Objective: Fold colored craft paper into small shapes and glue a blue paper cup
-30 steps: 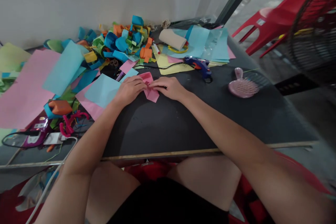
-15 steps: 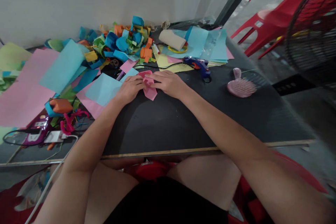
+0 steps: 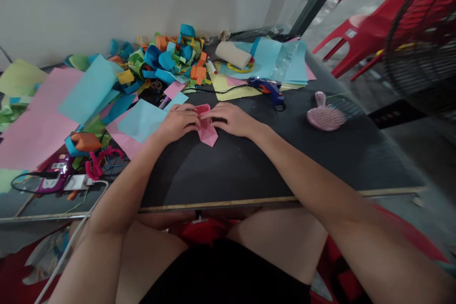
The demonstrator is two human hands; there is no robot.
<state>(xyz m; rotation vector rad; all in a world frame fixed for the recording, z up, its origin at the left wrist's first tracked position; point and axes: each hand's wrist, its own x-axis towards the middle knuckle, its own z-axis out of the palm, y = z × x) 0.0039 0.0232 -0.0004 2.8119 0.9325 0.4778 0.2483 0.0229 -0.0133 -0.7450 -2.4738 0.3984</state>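
Observation:
Between my two hands is a pink folded paper (image 3: 207,137), partly raised into a box-like shape with a pointed flap toward me. My left hand (image 3: 181,119) grips its left side, fingers bent against the paper. From the other side my right hand (image 3: 230,118) holds the right edge, its thumb and fingertips pressed on the fold. My fingers cover part of the paper's inside. Left of my left hand lie a light blue sheet (image 3: 141,119) and a pink sheet under it.
Folded paper pieces in several colours (image 3: 166,59) are heaped at the back. A blue glue gun (image 3: 269,89), a cardboard tube (image 3: 233,54) and a pink hairbrush (image 3: 326,118) lie to the right. A purple device (image 3: 57,175) with cables sits at the left. A fan (image 3: 420,33) stands beyond the table.
The pink paper and both hands have come slightly nearer to me and to the right. The paper's inside shows more openly between my fingers.

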